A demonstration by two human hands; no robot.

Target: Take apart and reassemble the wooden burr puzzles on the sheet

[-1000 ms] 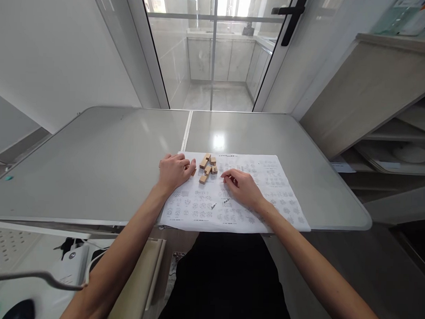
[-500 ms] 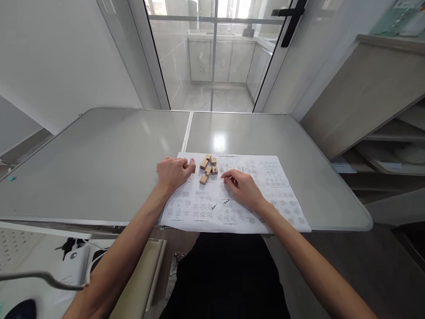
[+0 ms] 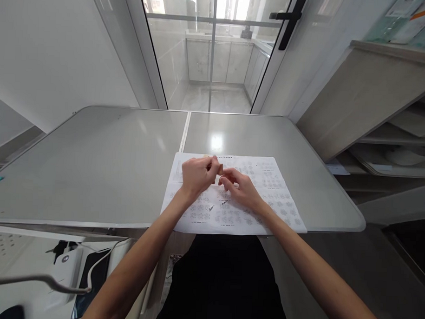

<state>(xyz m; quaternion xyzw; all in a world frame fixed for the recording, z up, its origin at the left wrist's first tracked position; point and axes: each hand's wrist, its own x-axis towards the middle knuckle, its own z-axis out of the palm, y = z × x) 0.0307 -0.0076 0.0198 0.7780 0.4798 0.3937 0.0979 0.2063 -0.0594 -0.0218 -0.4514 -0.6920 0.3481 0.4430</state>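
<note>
One small wooden block [image 3: 220, 169] at the centre of the frame, only a sliver in sight, clamped in the fingers of the left hand [image 3: 197, 174]. Just to the right of it, the right hand [image 3: 244, 191] with curled fingers, tips at the block or very near; cannot tell whether gripping it. Above the left knuckles, a faint wood-coloured edge [image 3: 206, 155], too blurred to name. Low on the printed sheet [image 3: 283, 213], two little dark-and-silver bits [image 3: 211, 208], hard to make out. Cut off at the lower left corner, a dark rounded object [image 3: 11, 313].

Across the upper left part of the sheet, the left hand and wrist, hiding much of the print. At lower left, a white box [image 3: 67, 267], then a black phone-like slab [image 3: 90, 285] with a pale cable [image 3: 91, 274] across it. At bottom centre, black trousers [image 3: 224, 281].

Under the sheet, a smooth grey table [image 3: 94, 164] with a pale seam. Beyond, at upper middle, a glazed door [image 3: 211, 62] with a black handle [image 3: 290, 22]. At right, a wooden shelf unit [image 3: 354, 90].
</note>
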